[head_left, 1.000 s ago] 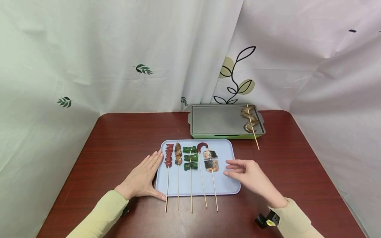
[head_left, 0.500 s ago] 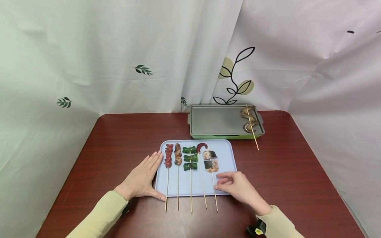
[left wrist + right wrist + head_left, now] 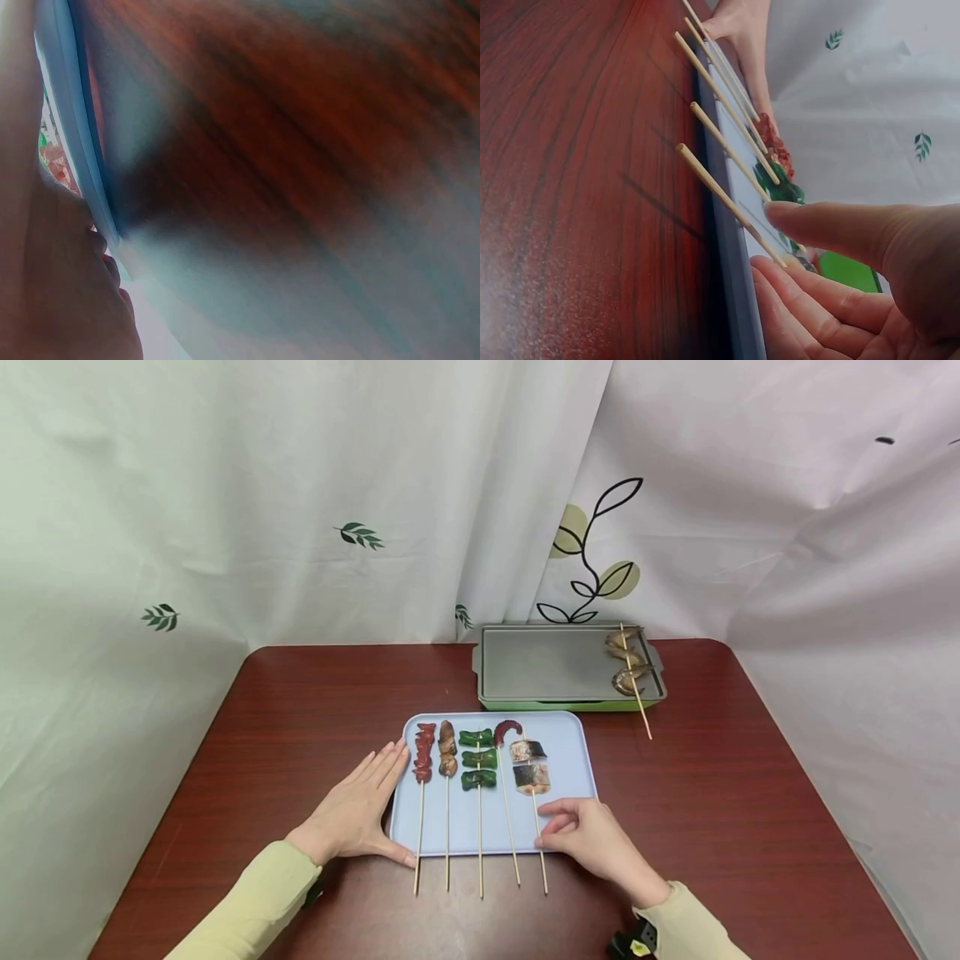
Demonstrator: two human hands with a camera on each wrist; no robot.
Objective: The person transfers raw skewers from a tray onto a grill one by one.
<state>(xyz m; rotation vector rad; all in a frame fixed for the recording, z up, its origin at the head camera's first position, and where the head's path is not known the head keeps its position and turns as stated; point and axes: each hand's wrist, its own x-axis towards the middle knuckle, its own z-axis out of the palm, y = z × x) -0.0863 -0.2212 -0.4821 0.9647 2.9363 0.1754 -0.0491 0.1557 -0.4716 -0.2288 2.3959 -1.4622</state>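
Note:
A pale blue tray (image 3: pixel 570 735) holds several skewers with their stick ends over its near edge. My left hand (image 3: pixel 356 814) lies with straight fingers along the tray's left side, thumb near the end of the red meat skewer (image 3: pixel 423 752). At the tray's right, my right hand (image 3: pixel 588 835) is at the stick of the fish skewer (image 3: pixel 532 777). In the right wrist view, that stick (image 3: pixel 720 191) runs between the thumb and the other fingers, which stand apart. Left of it lie a tentacle skewer (image 3: pixel 507 732), a green pepper skewer (image 3: pixel 478 760) and a brown meat skewer (image 3: pixel 447 749).
Behind the tray stands a grey grill plate (image 3: pixel 547 664) on a green base. One shrimp skewer (image 3: pixel 628 660) lies at its right end, stick jutting over the front. White curtains (image 3: pixel 360 460) enclose the brown table (image 3: pixel 300 693) at the back and sides.
My right hand has moved left and toward me, from the tray's right rim to the fish skewer's stick. The left hand and the skewers have stayed in place.

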